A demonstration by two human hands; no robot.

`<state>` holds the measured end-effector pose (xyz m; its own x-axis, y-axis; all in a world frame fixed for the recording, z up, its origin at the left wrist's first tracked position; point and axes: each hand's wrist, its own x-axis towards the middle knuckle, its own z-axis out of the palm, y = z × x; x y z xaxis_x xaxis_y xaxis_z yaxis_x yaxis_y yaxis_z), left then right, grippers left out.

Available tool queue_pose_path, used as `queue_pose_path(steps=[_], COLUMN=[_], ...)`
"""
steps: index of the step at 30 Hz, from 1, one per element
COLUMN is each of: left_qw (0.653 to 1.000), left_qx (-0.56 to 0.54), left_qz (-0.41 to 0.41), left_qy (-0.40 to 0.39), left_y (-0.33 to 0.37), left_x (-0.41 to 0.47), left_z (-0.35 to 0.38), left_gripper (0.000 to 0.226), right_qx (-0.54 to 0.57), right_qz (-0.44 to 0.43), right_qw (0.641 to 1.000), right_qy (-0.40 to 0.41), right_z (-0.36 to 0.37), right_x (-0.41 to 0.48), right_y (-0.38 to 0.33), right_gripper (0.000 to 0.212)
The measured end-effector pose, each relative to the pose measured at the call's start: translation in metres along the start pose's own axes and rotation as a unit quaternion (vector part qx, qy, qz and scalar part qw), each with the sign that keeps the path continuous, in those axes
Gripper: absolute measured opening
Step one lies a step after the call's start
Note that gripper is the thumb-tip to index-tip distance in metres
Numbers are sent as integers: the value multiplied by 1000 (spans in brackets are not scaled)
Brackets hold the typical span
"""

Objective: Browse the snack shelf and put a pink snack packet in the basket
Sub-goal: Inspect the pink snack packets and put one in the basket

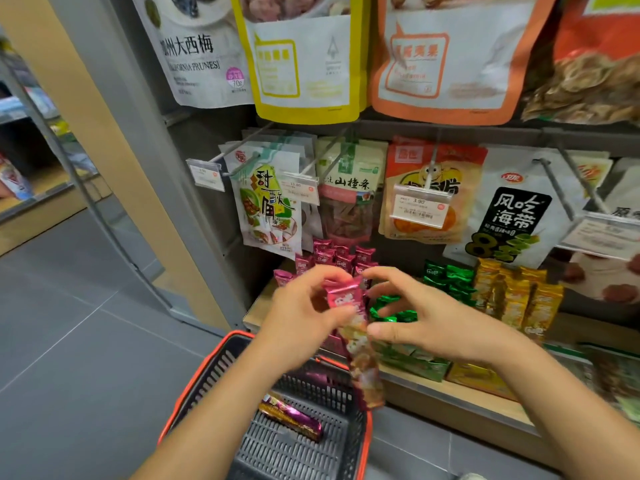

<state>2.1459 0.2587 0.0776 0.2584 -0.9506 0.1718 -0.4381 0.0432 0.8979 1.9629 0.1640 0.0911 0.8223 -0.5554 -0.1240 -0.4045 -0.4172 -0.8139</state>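
**Item:** pink packet [346, 299], one long sachet, held upright before the shelf [450, 386], its lower end hanging over the basket [221, 370].

**Left hand** [301, 320]: thumb and fingers pinch the packet's upper part.

**Right hand** [433, 317]: thumb and curled fingers close on its right edge.

**Basket contents:** one purple-gold bar [291, 415].

**Handling:** best to free the right hand, lower the packet with the left until it is inside the basket wall, then part the fingers. A drop from height could glance off the rim.

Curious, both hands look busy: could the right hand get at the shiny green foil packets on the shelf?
Probably yes: the right hand sits beside the shiny green foil packets, nothing between, but it pinches the long pink foil packet.
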Motion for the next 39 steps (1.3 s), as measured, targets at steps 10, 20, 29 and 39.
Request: queue_pose_path(steps=[10,20,29,39], left_qw=[995,839,736,765], left_qx=[84,513,632,584], left_qz=[-6,94,155,142], left_qy=[-62,-157,-190,-233], left_y=[-29,-95,-91,-87], left_x=[56,138,117,87], left_z=[25,69,62,23], left_gripper=[48,53,61,45], right_qx=[0,129,119,94], right_qz=[2,1,15,57], right_qw=[969,839,831,901], right_qy=[249,528,543,420], right_z=[-30,-32,-23,5], right_x=[20,23,37,78], right_y=[33,54,58,55], right_gripper=[35,26,28,26])
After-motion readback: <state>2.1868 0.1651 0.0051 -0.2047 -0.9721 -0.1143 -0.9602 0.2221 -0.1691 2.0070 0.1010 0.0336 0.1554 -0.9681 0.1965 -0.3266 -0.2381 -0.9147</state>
